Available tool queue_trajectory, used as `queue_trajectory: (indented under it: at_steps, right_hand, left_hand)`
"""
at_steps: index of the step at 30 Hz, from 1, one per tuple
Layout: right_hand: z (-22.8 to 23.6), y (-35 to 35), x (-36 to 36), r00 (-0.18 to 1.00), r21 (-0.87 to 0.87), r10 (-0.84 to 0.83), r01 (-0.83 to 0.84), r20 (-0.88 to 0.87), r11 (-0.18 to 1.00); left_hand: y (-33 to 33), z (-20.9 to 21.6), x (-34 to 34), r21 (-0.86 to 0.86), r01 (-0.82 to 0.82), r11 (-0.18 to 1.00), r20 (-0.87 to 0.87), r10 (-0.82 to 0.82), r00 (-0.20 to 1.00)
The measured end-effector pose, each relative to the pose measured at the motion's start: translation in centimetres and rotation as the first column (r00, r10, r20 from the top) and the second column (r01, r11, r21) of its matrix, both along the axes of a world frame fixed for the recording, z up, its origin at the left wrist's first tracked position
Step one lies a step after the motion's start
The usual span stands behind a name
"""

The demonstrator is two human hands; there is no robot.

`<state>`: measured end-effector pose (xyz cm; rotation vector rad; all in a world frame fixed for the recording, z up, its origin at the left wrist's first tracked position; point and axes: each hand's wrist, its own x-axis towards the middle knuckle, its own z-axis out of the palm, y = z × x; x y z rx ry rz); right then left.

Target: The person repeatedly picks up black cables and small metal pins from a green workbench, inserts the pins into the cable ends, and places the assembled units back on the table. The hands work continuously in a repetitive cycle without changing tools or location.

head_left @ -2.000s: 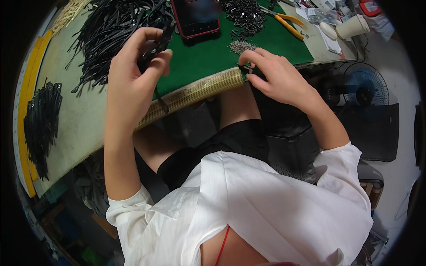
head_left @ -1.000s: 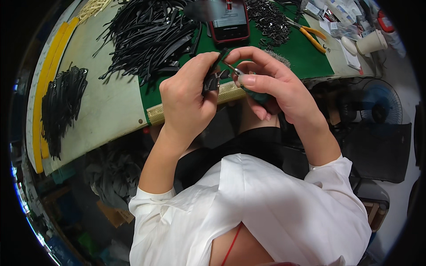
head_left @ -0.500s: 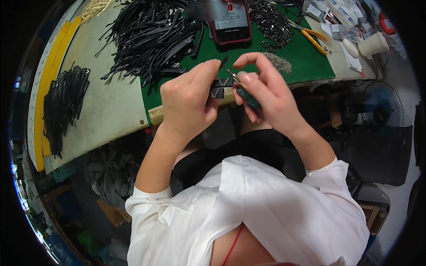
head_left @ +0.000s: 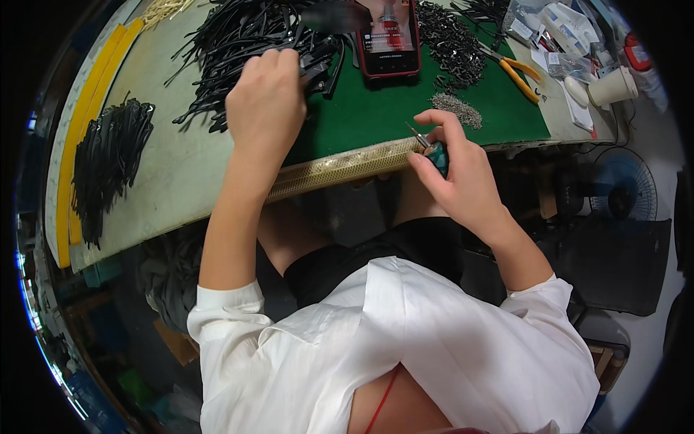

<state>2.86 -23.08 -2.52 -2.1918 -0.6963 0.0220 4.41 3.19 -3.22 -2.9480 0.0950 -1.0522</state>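
Note:
My left hand (head_left: pixel 267 101) is over the near edge of a pile of black straps (head_left: pixel 238 43), fingers curled down among them. Its fingertips are hidden, so whether it grips a strap cannot be made out. In my right hand (head_left: pixel 463 170) is a small screwdriver (head_left: pixel 436 155) with a green handle, its thin metal tip pointing up and left above the table's front edge. Near that tip, a heap of tiny silver screws (head_left: pixel 457 108) lies on the green mat (head_left: pixel 369 116). Beyond it is a heap of small black parts (head_left: pixel 459 58).
A phone in a red case (head_left: pixel 390 43) stands behind the mat. Orange-handled pliers (head_left: pixel 520 76) lie at right, near a white cup (head_left: pixel 613 87) and plastic bags. A bundle of black straps (head_left: pixel 112 166) rests at left beside yellow strips (head_left: pixel 79 137). A fan (head_left: pixel 622 184) is at right.
My hands have separated. The left moved up and left to the strap pile; the right drew slightly down and right with the screwdriver. The dark strap pieces between them no longer show there.

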Motion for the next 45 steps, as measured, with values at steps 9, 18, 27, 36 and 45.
queue_trajectory:
  at_steps: [9, 18, 27, 36, 45]
  right_hand:
    - [0.8, -4.9, 3.3, 0.992, -0.122, -0.127, 0.123, -0.022, 0.985]
    - [1.5, -6.4, 4.9, 0.992, -0.460, 0.119, -0.085, 0.046, 0.884]
    - [1.3, -6.1, 5.0, 0.987, -0.471, 0.148, -0.101, 0.063, 0.877]
    - [1.0, -5.3, 5.4, 0.982, -0.498, 0.175, -0.117, 0.072, 0.859]
    - [1.8, -4.1, 5.3, 0.982, -0.506, 0.168, -0.102, 0.086, 0.857]
  left_hand:
    - [1.4, 0.5, 0.8, 0.093, -0.014, 0.996, -0.155, 0.029, 0.987]
    - [-2.3, 3.9, -3.1, -0.231, 0.213, 0.949, 0.023, -0.214, 0.977]
    - [-3.2, 3.2, -3.5, -0.436, 0.328, 0.838, 0.042, -0.345, 0.938]
    - [-3.5, 3.4, -4.4, -0.612, 0.294, 0.734, -0.019, -0.385, 0.923]
    - [-4.4, 2.5, -5.8, -0.805, 0.401, 0.438, 0.182, -0.461, 0.869]
